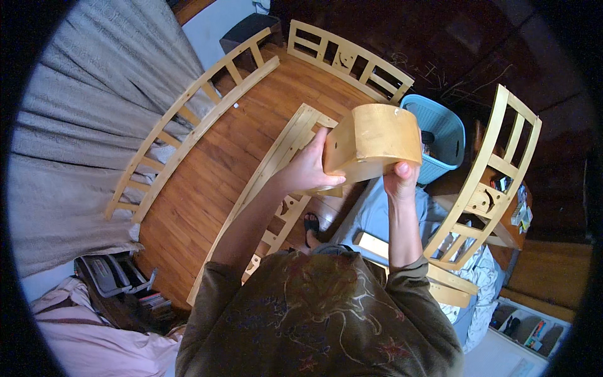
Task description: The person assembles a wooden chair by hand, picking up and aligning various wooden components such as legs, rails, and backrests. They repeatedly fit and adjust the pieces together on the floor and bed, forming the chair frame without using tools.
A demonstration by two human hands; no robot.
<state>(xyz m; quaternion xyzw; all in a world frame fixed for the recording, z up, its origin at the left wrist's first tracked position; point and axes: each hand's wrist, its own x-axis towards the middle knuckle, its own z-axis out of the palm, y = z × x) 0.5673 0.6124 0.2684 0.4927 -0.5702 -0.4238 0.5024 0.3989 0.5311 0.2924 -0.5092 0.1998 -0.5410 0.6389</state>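
Both my hands hold up a pale, varnished wooden piece, block-like, with a broad smooth face that looks curved and a small dark hole at its left side. My left hand is closed round its left end, thumb along the lower edge. My right hand grips the lower right corner, thumb on the front; its other fingers are mostly hidden behind. Below the piece, partly covered by my left forearm, a long wooden board lies beside a slatted panel with cut-outs.
A long slatted rail lies along the grey curtain. A slatted panel stands at the back; another leans at right. Near them stand a blue basket and a dark bin. Wooden boards lie at lower right.
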